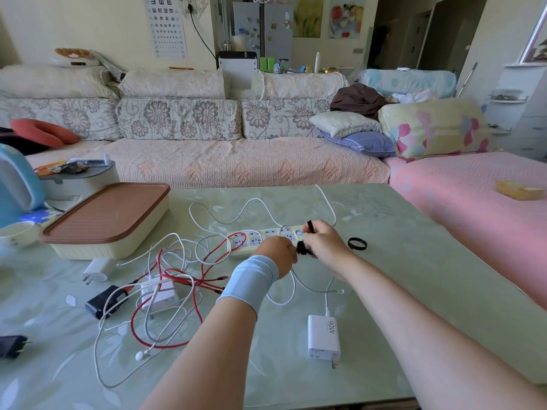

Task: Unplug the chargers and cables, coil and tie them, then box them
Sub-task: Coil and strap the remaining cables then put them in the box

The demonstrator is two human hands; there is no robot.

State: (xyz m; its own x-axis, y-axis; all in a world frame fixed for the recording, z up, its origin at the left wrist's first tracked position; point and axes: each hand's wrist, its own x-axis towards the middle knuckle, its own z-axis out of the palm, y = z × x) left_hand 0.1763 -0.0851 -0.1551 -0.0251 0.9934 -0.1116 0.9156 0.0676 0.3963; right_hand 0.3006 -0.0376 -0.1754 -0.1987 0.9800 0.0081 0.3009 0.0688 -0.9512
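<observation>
Over the white power strip [257, 238] my left hand [279, 255] and my right hand [324, 242] meet, both pinching a black strap tie [302, 248]; its free end sticks up above my right fingers. A second black tie [357, 243], rolled into a ring, lies just right of my right hand. A white 90W charger [323, 337] lies unplugged near the front, its white cable [325, 291] running up toward my hands. White and red cables [177, 291] lie tangled at the left with a white charger block [158, 294], a small white plug [96, 269] and a black adapter [103, 301].
A cream box with a brown lid [106, 217] stands at the back left of the green glass table [399, 261]. Another black adapter [13, 346] lies at the left edge, with a bowl [16, 235] and a blue appliance [14, 184] behind. The sofa runs along the far side.
</observation>
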